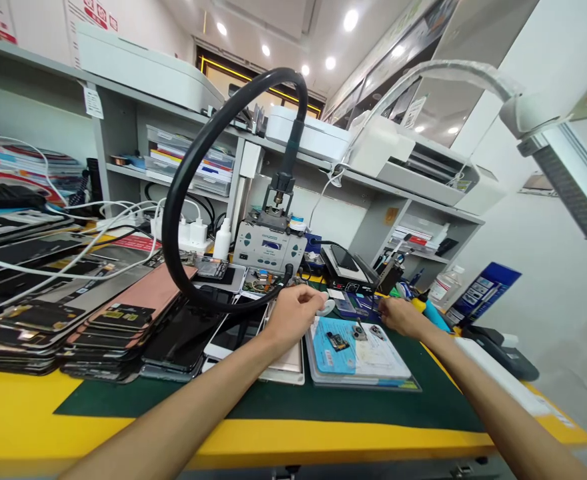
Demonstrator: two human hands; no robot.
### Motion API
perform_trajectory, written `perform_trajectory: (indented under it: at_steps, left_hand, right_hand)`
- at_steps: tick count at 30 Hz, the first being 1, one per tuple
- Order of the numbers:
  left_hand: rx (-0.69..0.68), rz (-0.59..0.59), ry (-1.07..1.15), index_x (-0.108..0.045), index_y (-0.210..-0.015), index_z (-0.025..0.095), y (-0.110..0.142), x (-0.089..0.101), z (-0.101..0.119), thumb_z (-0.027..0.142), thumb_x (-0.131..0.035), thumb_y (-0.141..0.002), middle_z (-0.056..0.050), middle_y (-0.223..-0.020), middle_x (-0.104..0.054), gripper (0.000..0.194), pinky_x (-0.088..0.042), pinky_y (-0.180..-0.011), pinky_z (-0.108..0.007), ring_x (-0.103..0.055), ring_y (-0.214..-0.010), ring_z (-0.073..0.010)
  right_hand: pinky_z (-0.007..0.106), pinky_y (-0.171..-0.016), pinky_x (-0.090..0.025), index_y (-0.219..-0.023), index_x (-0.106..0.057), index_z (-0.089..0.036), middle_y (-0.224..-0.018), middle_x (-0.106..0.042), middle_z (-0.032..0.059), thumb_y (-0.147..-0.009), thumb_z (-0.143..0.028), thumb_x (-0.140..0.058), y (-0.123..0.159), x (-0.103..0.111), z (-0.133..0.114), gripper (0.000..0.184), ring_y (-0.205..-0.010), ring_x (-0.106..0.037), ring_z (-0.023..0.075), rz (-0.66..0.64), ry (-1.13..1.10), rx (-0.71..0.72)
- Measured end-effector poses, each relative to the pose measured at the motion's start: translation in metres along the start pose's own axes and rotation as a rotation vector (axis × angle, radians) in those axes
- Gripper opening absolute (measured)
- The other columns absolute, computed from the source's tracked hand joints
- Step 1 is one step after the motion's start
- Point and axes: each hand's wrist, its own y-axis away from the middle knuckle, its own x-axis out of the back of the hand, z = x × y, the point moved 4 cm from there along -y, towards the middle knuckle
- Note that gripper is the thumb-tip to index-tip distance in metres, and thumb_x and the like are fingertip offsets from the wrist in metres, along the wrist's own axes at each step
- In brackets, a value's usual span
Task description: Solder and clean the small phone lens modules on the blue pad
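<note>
My left hand (293,313) is closed in a pinch on a small whitish round piece (328,307), too small to name exactly. Over to the right, my right hand (398,316) reaches to the dark blue items at the back of the green mat (278,405). Its fingers are bent together, and whatever they hold is hidden. Between my hands lies a blue and white booklet (336,365) on a small stack. On it rest a black phone part (337,341) and small metallic parts (359,332).
Stacked phone screens and frames (111,320) fill the left of the yellow bench (18,400). A grey hot air station (268,247) stands behind, its thick black hose (173,200) looping forward. A white lamp (563,167) hangs at right. A clear bottle (446,285) stands below it.
</note>
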Motion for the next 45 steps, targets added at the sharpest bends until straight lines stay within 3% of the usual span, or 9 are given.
perform_trajectory:
  at_steps: [9, 13, 17, 19, 21, 25, 31, 37, 45]
  left_hand:
    - [0.092, -0.045, 0.118, -0.068, -0.072, 0.014, 0.002, 0.001, 0.003, 0.035, -0.071, -0.079, 0.002, -0.055, -0.058, 0.022, -0.040, -0.057, -0.024, -0.047, -0.050, -0.0094]
    - [0.117, -0.051, 0.153, -0.069, -0.071, 0.013, 0.002, -0.001, 0.002, 0.028, -0.074, -0.075, 0.002, -0.054, -0.057, 0.016, -0.040, -0.054, -0.023, -0.048, -0.050, -0.0092]
    - [0.135, -0.038, 0.183, -0.070, -0.071, 0.012, 0.002, -0.003, 0.000, 0.026, -0.076, -0.073, 0.001, -0.053, -0.057, 0.014, -0.040, -0.051, -0.022, -0.049, -0.050, -0.0094]
    - [0.142, -0.030, 0.192, -0.071, -0.074, 0.012, 0.002, -0.004, -0.001, 0.027, -0.076, -0.074, 0.001, -0.054, -0.058, 0.016, -0.042, -0.051, -0.022, -0.050, -0.050, -0.0096]
    - [0.148, -0.018, 0.191, -0.072, -0.076, 0.012, 0.001, -0.003, -0.002, 0.029, -0.075, -0.077, -0.001, -0.057, -0.062, 0.017, -0.043, -0.051, -0.022, -0.051, -0.050, -0.0093]
    - [0.145, 0.034, 0.179, -0.068, -0.079, 0.011, -0.001, 0.001, -0.004, 0.026, -0.069, -0.082, -0.009, -0.083, -0.075, 0.015, -0.044, -0.048, -0.021, -0.052, -0.050, -0.0069]
    - [0.125, 0.090, 0.154, -0.056, -0.085, 0.015, -0.004, 0.003, -0.009, 0.027, -0.066, -0.088, -0.011, -0.096, -0.077, 0.016, -0.042, -0.040, -0.020, -0.057, -0.047, -0.0079]
    - [0.138, 0.104, 0.118, -0.052, -0.087, 0.016, -0.003, -0.003, -0.011, 0.030, -0.065, -0.091, -0.011, -0.099, -0.077, 0.019, -0.040, -0.035, -0.018, -0.055, -0.042, -0.0064]
    - [0.163, 0.062, 0.094, -0.054, -0.088, 0.014, 0.000, -0.011, -0.010, 0.035, -0.065, -0.092, -0.013, -0.101, -0.078, 0.023, -0.042, -0.035, -0.018, -0.059, -0.042, -0.0077]
  right_hand:
    - [0.044, -0.089, -0.058, -0.126, -0.063, -0.018, -0.127, -0.065, 0.0099, -0.098, -0.035, -0.063, -0.010, 0.012, -0.003, 0.033, -0.105, -0.067, 0.0230, 0.042, 0.051, 0.013]
    - [0.042, -0.085, -0.054, -0.100, -0.067, -0.013, -0.095, -0.072, 0.0135, -0.092, -0.026, -0.067, 0.013, 0.037, 0.003, 0.015, -0.091, -0.070, 0.0272, 0.286, -0.039, -0.056]
    - [0.038, -0.075, -0.054, -0.112, -0.057, -0.018, -0.095, -0.073, 0.0118, -0.095, -0.036, -0.056, 0.055, 0.073, 0.001, 0.025, -0.085, -0.071, 0.0270, 0.550, -0.225, -0.083]
    - [0.033, -0.065, -0.053, -0.116, -0.056, -0.019, -0.083, -0.071, 0.0064, -0.093, -0.044, -0.060, 0.076, 0.088, -0.015, 0.034, -0.076, -0.070, 0.0240, 0.616, -0.603, 0.056]
    - [0.030, -0.056, -0.049, -0.114, -0.059, -0.021, -0.072, -0.068, 0.0026, -0.085, -0.050, -0.072, 0.090, 0.095, -0.038, 0.043, -0.062, -0.064, 0.0193, 0.513, -1.017, 0.176]
    - [0.019, -0.041, -0.028, -0.102, -0.062, -0.020, -0.060, -0.050, -0.0055, -0.083, -0.041, -0.079, 0.097, 0.085, -0.098, 0.033, -0.047, -0.037, 0.0070, -0.006, -1.467, 0.284]
    - [0.013, -0.036, -0.017, -0.103, -0.065, -0.018, -0.068, -0.047, -0.0061, -0.095, -0.050, -0.065, 0.088, 0.045, -0.140, 0.033, -0.044, -0.023, 0.0008, -0.465, -1.562, 0.248]
    - [0.016, -0.030, -0.036, -0.100, -0.064, -0.018, -0.058, -0.052, -0.0066, -0.097, -0.051, -0.059, 0.097, 0.020, -0.139, 0.034, -0.030, -0.039, 0.0038, -0.602, -1.528, 0.230]
    - [0.013, -0.026, -0.020, -0.095, -0.065, -0.017, -0.044, -0.046, -0.0085, -0.093, -0.052, -0.061, 0.097, 0.014, -0.139, 0.035, -0.023, -0.029, 0.0026, -0.603, -1.548, 0.105]
